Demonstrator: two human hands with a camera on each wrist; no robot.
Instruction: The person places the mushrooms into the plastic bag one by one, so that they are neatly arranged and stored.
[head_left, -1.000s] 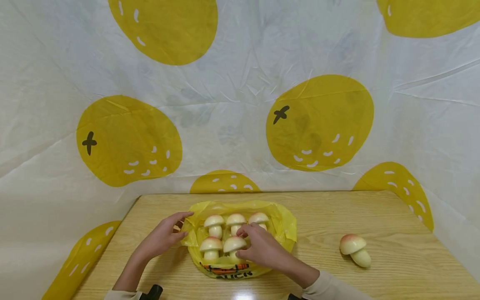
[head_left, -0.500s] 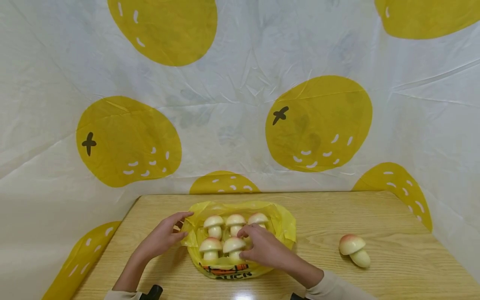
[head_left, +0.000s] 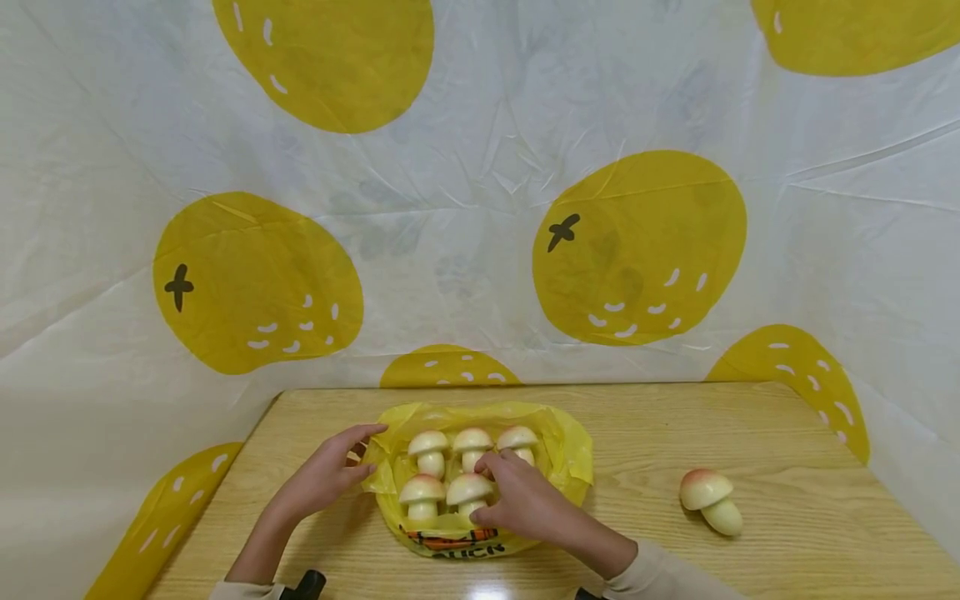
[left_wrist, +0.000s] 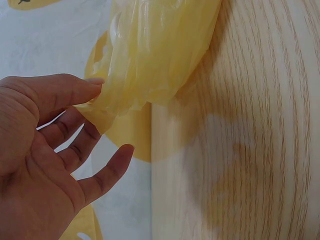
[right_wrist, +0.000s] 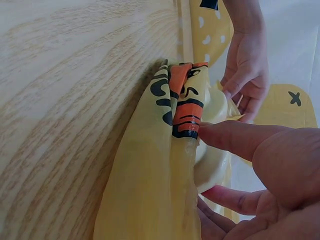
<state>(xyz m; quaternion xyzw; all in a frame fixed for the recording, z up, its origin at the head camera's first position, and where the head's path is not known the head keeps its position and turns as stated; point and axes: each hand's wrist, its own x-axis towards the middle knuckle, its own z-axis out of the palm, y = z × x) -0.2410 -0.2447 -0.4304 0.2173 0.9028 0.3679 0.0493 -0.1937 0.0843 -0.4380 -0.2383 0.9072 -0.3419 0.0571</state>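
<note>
A yellow plastic bag (head_left: 573,446), its mouth spread wide, stands on the table with several toy mushrooms upright in it, cream with pink-tinged caps. At its left rim my left hand (head_left: 330,471) pinches the plastic between thumb and fingers. My right hand (head_left: 525,500) reaches in from the right, thumb and index finger around the front mushroom (head_left: 467,492) near the middle. In the right wrist view that cream mushroom (right_wrist: 212,170) shows between the thumb and a finger, beside the bag's printed edge. The right hand hides the bag's front right part.
Another toy mushroom (head_left: 705,496) lies on its side on the wooden table (head_left: 637,425), right of the bag. White cloth (head_left: 450,275) with big yellow fruit prints hangs behind the table and along both sides.
My right thumb and index finger have shifted slightly around the front mushroom, a little further apart now. The left hand, the bag and the mushrooms have hardly moved.
</note>
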